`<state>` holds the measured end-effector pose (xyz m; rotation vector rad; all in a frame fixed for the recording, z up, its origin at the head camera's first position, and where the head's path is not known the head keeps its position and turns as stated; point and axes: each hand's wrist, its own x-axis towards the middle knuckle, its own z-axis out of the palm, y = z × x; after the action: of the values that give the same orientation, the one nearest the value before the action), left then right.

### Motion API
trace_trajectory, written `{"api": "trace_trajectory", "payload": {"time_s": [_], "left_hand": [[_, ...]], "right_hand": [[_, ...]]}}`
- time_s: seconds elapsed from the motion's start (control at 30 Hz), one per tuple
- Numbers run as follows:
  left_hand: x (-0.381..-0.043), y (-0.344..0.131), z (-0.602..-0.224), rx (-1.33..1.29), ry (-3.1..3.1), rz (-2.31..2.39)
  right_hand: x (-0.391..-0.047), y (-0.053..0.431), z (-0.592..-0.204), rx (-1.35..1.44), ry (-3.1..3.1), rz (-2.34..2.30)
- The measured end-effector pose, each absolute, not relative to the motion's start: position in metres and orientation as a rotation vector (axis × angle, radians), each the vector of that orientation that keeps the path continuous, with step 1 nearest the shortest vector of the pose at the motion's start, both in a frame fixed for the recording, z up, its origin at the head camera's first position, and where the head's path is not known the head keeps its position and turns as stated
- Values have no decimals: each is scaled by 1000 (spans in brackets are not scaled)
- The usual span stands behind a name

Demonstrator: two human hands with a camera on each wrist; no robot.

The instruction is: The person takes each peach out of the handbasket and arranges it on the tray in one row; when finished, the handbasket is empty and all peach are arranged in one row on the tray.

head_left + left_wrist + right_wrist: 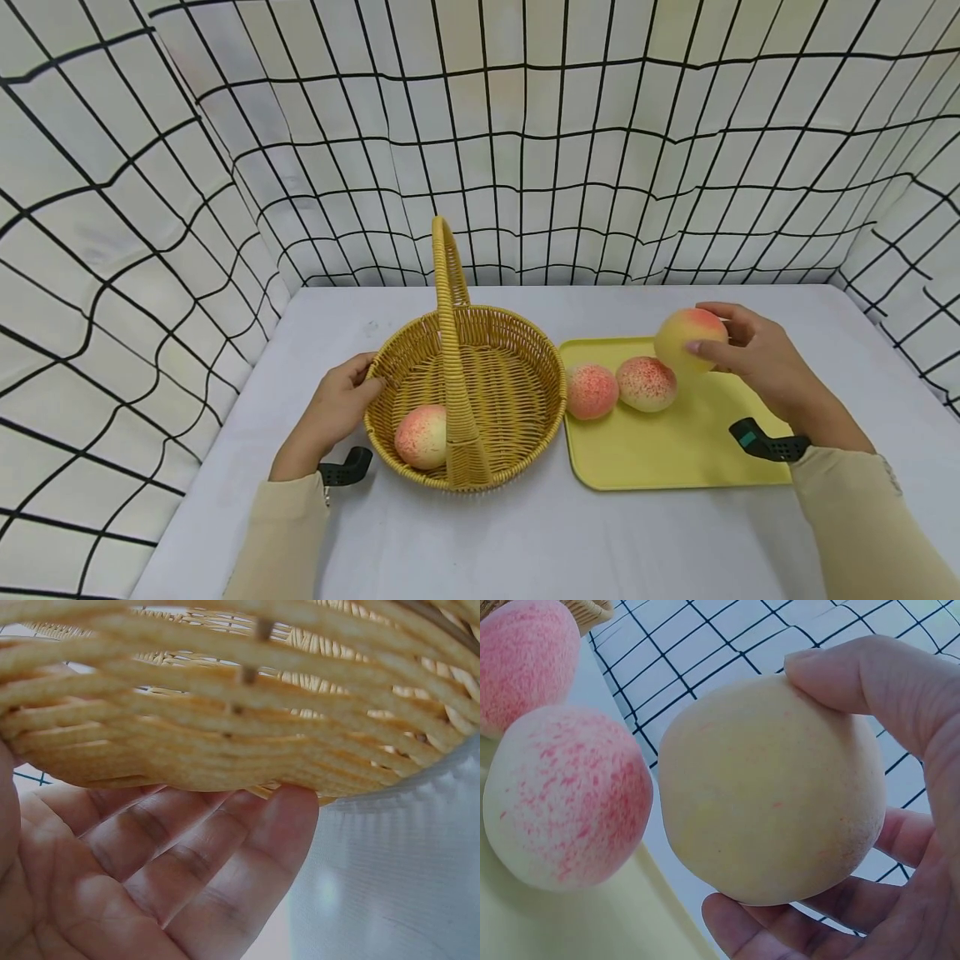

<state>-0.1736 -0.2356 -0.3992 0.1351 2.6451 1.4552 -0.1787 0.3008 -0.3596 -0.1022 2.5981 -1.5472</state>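
Note:
A yellow peach with a red blush (686, 337) is in my right hand (765, 358), pinched between thumb and fingers above the back part of a yellow tray (675, 450). The right wrist view shows the thumb on one side of this peach (769, 795) and the fingers on the other. My left hand (337, 408) grips the left rim of a woven basket (517, 392); in the left wrist view its fingers (247, 862) lie under the basket's side. One speckled peach (420, 437) sits inside the basket, partly behind the handle.
Two more peaches, a pink one (592, 392) and a speckled one (648, 384), lie side by side on the tray's left part. The basket's tall handle (445, 283) arches over its middle. White cloth with a black grid (495, 167) walls the table's back and sides.

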Motion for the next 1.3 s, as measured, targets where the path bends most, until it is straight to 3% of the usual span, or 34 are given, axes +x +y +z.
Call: {"api": "trace_trajectory", "payload": {"time_s": [1.3], "left_hand": [[-174, -236, -401, 120, 2653, 1443]], "right_hand": [[-172, 322, -411, 108, 2577, -1501]]}}
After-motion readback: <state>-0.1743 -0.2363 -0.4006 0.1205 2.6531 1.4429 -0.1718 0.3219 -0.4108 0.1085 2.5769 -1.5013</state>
